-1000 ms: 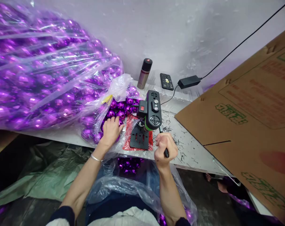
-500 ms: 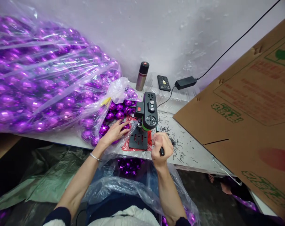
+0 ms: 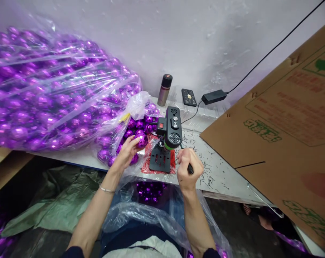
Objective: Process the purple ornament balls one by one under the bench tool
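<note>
Between the fingers of my left hand is a shiny purple bauble, held just left of a small black press machine. My right hand is wrapped round the black-gripped lever at the machine's right side. The machine stands on a black slotted base plate with red sheet under it. No bauble shows on the plate. More purple baubles spill from the mouth of a large clear plastic bag beside my left hand.
A metal flask, a phone and a black power adapter lie toward the wall. Small dark scraps litter the white table at right. A large cardboard box stands on the right. Purple baubles sit below the table edge.
My left hand has drawn back from among the baubles and lifted one. My right hand stays on the lever, which has swung slightly outward to the right. The whole view has shifted a little.
</note>
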Action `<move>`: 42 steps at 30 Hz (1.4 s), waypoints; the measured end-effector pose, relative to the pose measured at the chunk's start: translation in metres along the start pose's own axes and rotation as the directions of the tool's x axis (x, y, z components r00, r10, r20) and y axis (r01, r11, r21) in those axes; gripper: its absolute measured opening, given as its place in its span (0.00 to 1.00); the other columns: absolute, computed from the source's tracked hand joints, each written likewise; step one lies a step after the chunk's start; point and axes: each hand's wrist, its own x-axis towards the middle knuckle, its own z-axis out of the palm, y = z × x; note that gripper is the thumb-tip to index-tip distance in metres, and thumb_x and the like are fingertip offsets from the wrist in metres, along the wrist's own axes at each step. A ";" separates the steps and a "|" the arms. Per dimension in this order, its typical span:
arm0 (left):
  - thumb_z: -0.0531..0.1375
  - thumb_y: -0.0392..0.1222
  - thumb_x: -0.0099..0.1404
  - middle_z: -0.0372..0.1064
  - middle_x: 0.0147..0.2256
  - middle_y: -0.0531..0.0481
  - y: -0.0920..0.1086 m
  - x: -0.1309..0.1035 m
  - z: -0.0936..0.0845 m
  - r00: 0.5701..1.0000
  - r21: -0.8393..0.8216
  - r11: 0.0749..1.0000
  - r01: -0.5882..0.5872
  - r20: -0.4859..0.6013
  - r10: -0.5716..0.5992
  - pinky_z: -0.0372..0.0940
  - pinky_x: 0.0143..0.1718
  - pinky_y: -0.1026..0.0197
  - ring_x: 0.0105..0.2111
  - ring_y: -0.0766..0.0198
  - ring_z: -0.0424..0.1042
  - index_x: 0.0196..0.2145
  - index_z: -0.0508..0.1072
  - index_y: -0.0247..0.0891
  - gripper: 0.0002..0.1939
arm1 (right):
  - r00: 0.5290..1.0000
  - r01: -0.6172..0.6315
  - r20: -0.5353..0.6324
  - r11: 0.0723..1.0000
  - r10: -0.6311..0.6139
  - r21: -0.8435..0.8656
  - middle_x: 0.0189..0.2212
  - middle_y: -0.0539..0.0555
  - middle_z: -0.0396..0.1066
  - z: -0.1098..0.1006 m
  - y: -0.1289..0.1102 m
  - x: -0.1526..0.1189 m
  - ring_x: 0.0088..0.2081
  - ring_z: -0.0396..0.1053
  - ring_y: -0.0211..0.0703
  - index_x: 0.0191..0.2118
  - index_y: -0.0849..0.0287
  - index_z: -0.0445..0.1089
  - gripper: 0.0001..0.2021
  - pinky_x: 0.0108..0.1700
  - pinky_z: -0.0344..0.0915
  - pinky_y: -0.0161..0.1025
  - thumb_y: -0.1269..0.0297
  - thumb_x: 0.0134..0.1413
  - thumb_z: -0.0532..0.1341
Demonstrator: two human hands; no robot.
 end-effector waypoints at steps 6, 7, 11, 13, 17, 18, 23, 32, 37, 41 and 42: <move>0.63 0.55 0.66 0.71 0.61 0.39 -0.057 -0.046 0.031 0.994 0.038 0.997 -0.073 0.087 0.070 0.67 0.62 0.45 0.60 0.49 0.72 0.61 0.68 0.38 0.31 | 1.000 0.003 0.007 1.000 -0.002 -0.020 0.22 0.47 0.60 0.000 0.002 -0.003 0.27 0.63 0.35 0.25 0.56 0.59 0.17 0.32 0.60 0.38 0.71 0.68 0.53; 0.64 0.55 0.65 0.68 0.63 0.39 -0.068 -0.046 0.035 0.989 0.123 0.983 -0.139 0.063 0.133 0.63 0.65 0.45 0.63 0.48 0.69 0.61 0.68 0.38 0.31 | 1.000 0.003 0.014 1.000 -0.002 -0.028 0.22 0.47 0.61 -0.001 0.002 -0.004 0.27 0.64 0.36 0.25 0.56 0.59 0.17 0.32 0.60 0.38 0.71 0.68 0.53; 0.64 0.55 0.65 0.66 0.64 0.37 -0.094 -0.034 0.042 0.939 0.468 0.821 -0.326 0.063 0.337 0.56 0.69 0.41 0.67 0.47 0.62 0.60 0.69 0.39 0.30 | 0.999 0.026 0.043 0.999 -0.024 -0.041 0.23 0.48 0.63 -0.004 0.001 -0.005 0.28 0.64 0.36 0.25 0.56 0.61 0.16 0.32 0.61 0.37 0.73 0.68 0.53; 0.65 0.55 0.66 0.69 0.61 0.37 -0.097 -0.027 0.042 0.924 0.571 0.738 -0.359 0.108 0.366 0.58 0.67 0.40 0.65 0.45 0.65 0.60 0.70 0.39 0.29 | 0.998 0.037 0.048 0.998 -0.035 -0.042 0.24 0.48 0.64 -0.005 0.000 -0.005 0.28 0.64 0.36 0.26 0.56 0.62 0.16 0.32 0.61 0.37 0.73 0.68 0.53; 0.65 0.54 0.66 0.73 0.57 0.37 -0.095 -0.017 0.044 0.890 0.650 0.624 -0.434 0.200 0.411 0.61 0.64 0.39 0.61 0.45 0.69 0.61 0.69 0.39 0.30 | 0.999 0.038 0.040 0.998 -0.037 -0.042 0.24 0.48 0.65 -0.005 0.001 -0.007 0.28 0.65 0.37 0.27 0.56 0.63 0.15 0.32 0.62 0.38 0.74 0.67 0.53; 0.65 0.54 0.67 0.73 0.57 0.37 -0.094 -0.016 0.045 0.880 0.652 0.608 -0.452 0.218 0.421 0.61 0.64 0.39 0.61 0.45 0.70 0.61 0.68 0.39 0.30 | 0.999 0.038 0.038 0.999 -0.037 -0.037 0.24 0.48 0.65 -0.005 0.002 -0.007 0.28 0.65 0.36 0.27 0.56 0.63 0.15 0.32 0.61 0.38 0.74 0.67 0.53; 0.64 0.54 0.68 0.72 0.58 0.37 -0.093 -0.015 0.047 0.857 0.634 0.580 -0.511 0.325 0.400 0.63 0.63 0.42 0.60 0.47 0.71 0.61 0.67 0.38 0.29 | 0.998 0.041 0.038 0.999 -0.040 -0.031 0.25 0.48 0.65 -0.005 0.004 -0.010 0.29 0.65 0.36 0.27 0.56 0.62 0.15 0.33 0.61 0.38 0.76 0.65 0.53; 0.64 0.57 0.67 0.75 0.53 0.38 -0.075 -0.021 0.041 0.877 0.685 0.548 -0.480 0.364 0.313 0.66 0.59 0.43 0.56 0.46 0.73 0.60 0.70 0.39 0.29 | 0.997 0.066 0.041 0.995 -0.063 -0.075 0.24 0.49 0.66 -0.006 0.008 -0.013 0.28 0.67 0.38 0.27 0.56 0.63 0.14 0.32 0.62 0.39 0.74 0.66 0.53; 0.65 0.57 0.65 0.76 0.51 0.38 -0.069 -0.011 0.035 0.922 0.718 0.580 -0.385 0.274 0.272 0.65 0.60 0.41 0.56 0.44 0.73 0.55 0.74 0.38 0.27 | 0.997 0.071 0.035 0.994 -0.068 -0.079 0.23 0.48 0.65 -0.006 0.007 -0.013 0.27 0.66 0.38 0.26 0.56 0.62 0.15 0.31 0.62 0.39 0.74 0.66 0.53; 0.63 0.56 0.66 0.73 0.58 0.39 -0.069 -0.004 0.029 0.964 0.524 0.810 -0.263 0.179 0.197 0.65 0.61 0.45 0.59 0.49 0.72 0.59 0.69 0.39 0.29 | 0.997 0.077 0.035 0.995 -0.074 -0.071 0.23 0.49 0.65 -0.006 0.006 -0.012 0.27 0.66 0.38 0.26 0.56 0.62 0.15 0.31 0.61 0.39 0.75 0.65 0.53; 0.63 0.56 0.67 0.73 0.57 0.38 -0.068 -0.003 0.027 0.973 0.463 0.859 -0.219 0.172 0.156 0.66 0.60 0.47 0.57 0.50 0.74 0.59 0.67 0.38 0.29 | 0.996 0.080 0.036 0.995 -0.078 -0.068 0.23 0.48 0.65 -0.006 0.006 -0.012 0.27 0.66 0.38 0.26 0.56 0.62 0.15 0.31 0.60 0.38 0.75 0.65 0.53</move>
